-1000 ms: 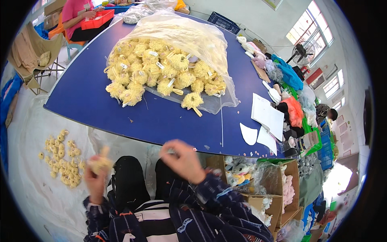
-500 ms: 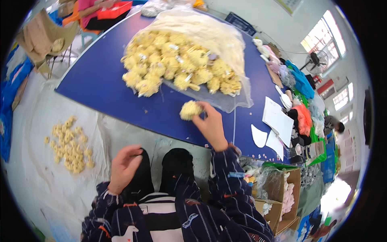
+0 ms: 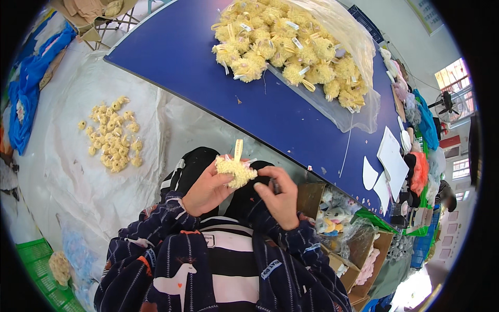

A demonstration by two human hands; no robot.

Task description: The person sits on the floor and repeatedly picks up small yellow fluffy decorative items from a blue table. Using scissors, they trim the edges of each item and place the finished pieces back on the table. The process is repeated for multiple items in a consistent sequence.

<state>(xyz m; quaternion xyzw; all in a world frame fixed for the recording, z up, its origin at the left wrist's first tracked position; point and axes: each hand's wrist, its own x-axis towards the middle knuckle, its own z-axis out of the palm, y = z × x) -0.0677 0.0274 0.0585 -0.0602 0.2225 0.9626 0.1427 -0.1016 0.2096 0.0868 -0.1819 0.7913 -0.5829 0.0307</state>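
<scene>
A fuzzy yellow plush piece [image 3: 235, 172] with a yellow ribbon loop standing up from it is held over my lap. My left hand [image 3: 208, 190] is closed around its left and lower side. Close by its right edge is my right hand [image 3: 280, 195], thumb and forefinger apart and bent toward the plush; whether the fingertips touch it I cannot tell. On the blue table [image 3: 192, 57] lies a large heap of similar yellow plush pieces [image 3: 291, 47] with ribbon loops and white labels, partly in a clear plastic bag [image 3: 358, 117].
Many small yellow plush pieces [image 3: 114, 138] lie on a white sheet [image 3: 67, 171] on the floor at left. White paper sheets [image 3: 392, 161] are on the table's right. Boxes of plush [image 3: 369, 265] stand below its edge. A green crate [image 3: 44, 275] sits lower left.
My right hand has brought a plush piece from the table edge back to my lap. My left hand has moved right and taken hold of it. The view has shifted.
</scene>
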